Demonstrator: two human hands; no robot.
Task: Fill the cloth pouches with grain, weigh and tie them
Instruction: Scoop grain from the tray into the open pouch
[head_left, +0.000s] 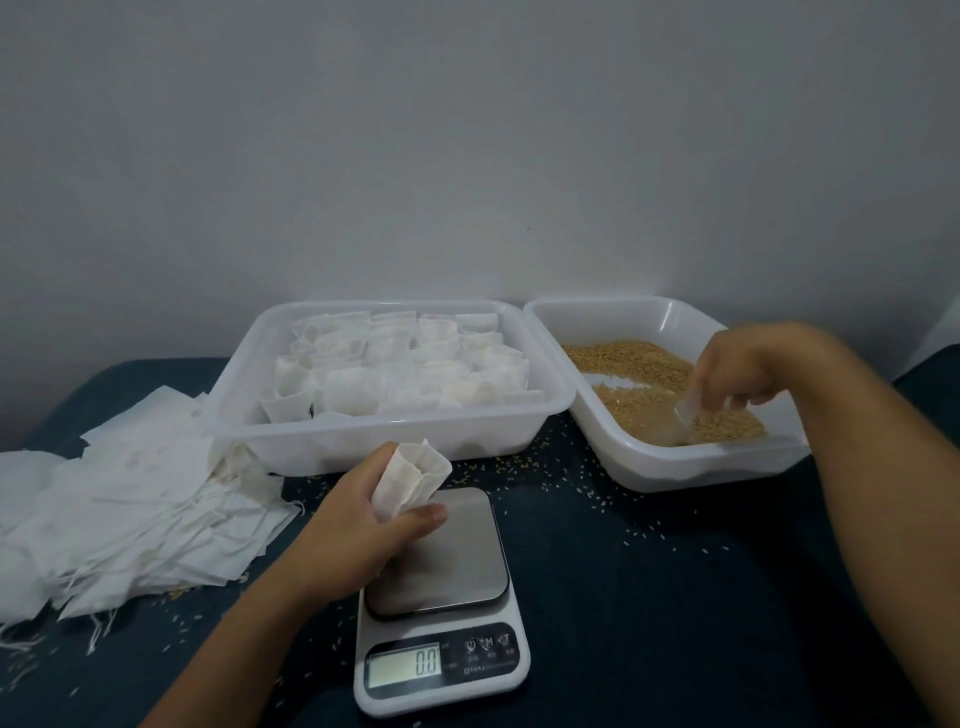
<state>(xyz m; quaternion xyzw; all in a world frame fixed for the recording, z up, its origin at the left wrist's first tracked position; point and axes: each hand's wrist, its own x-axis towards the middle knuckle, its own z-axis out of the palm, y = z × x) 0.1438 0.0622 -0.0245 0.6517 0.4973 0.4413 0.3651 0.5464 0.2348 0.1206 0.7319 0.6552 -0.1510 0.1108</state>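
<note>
My left hand (363, 525) grips an open white cloth pouch (410, 480) above the steel platform of a kitchen scale (441, 603), whose display reads 0.0. My right hand (737, 371) reaches into the right tray (649, 467) and holds a small clear plastic scoop (688, 421) dipped into the brown grain (639, 364). The scoop is blurred. The pouch's mouth points up and to the right.
A white tray (363, 441) packed with several filled pouches sits behind the scale. A loose heap of flat pouches with strings (119, 514) lies at the left. Stray grains dot the dark blue cloth (649, 597). A grey wall stands behind.
</note>
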